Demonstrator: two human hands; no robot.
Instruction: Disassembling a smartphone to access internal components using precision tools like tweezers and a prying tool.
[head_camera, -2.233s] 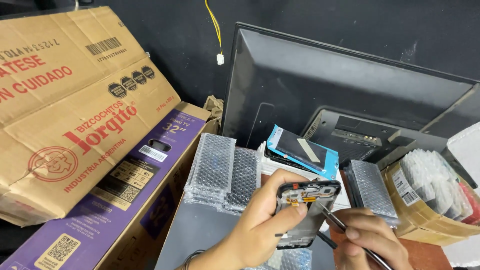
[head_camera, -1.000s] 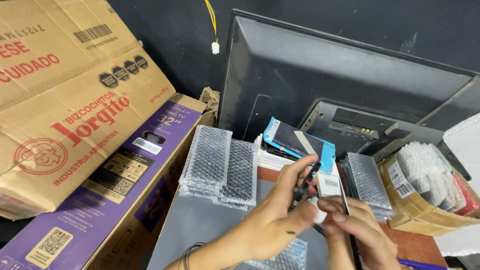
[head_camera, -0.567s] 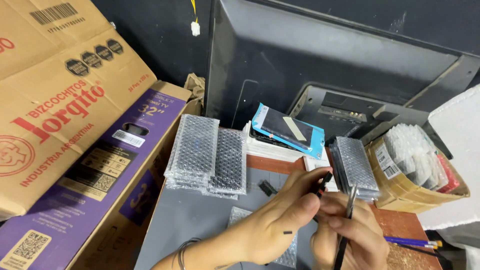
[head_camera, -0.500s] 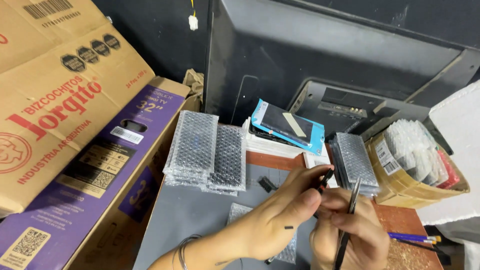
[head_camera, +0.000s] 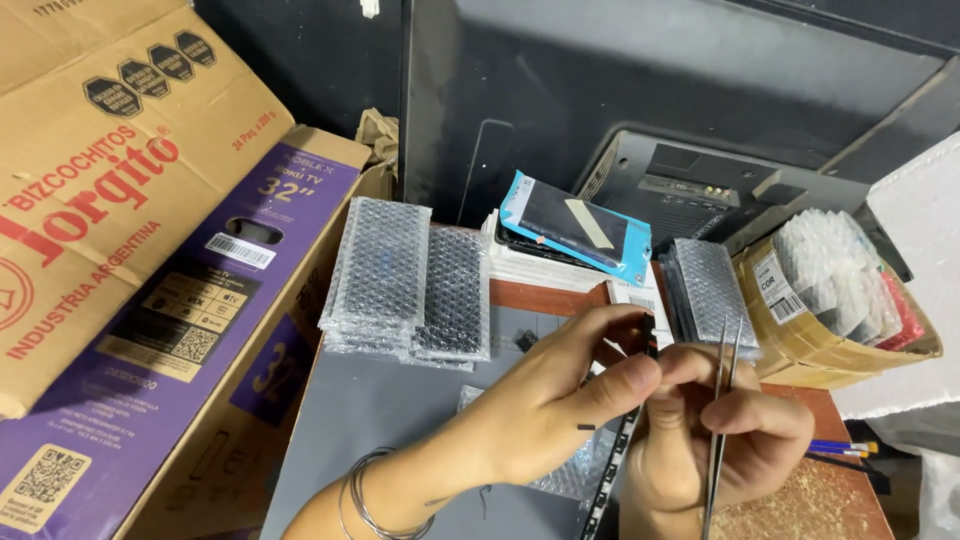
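A matte grey mat (head_camera: 380, 420) is laid over the reddish-brown counter (head_camera: 840, 400). The stacked bubble-wrap packets (head_camera: 410, 275) are seen as silvery grey with a dotted bubble pattern. The phone part (head_camera: 612, 455) is black; the tweezers (head_camera: 722, 400) are silver. A light-blue sleeve (head_camera: 575, 225) carries a black panel. The long carton (head_camera: 190, 350) is printed purple, the big box (head_camera: 100, 150) tan with red lettering.

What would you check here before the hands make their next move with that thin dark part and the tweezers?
1. Left hand grips the dark part edge-on: ok.
2. Right hand holds the tweezers, tips up: ok.
3. Tweezer tips clear of the part: ok.
4. Part undamaged: cannot tell, seen edge-on.
5. Bubble-wrap packs out of the hands' way: ok.
6. Grey mat bare below the hands: not ok, a bubble-wrap piece lies there.
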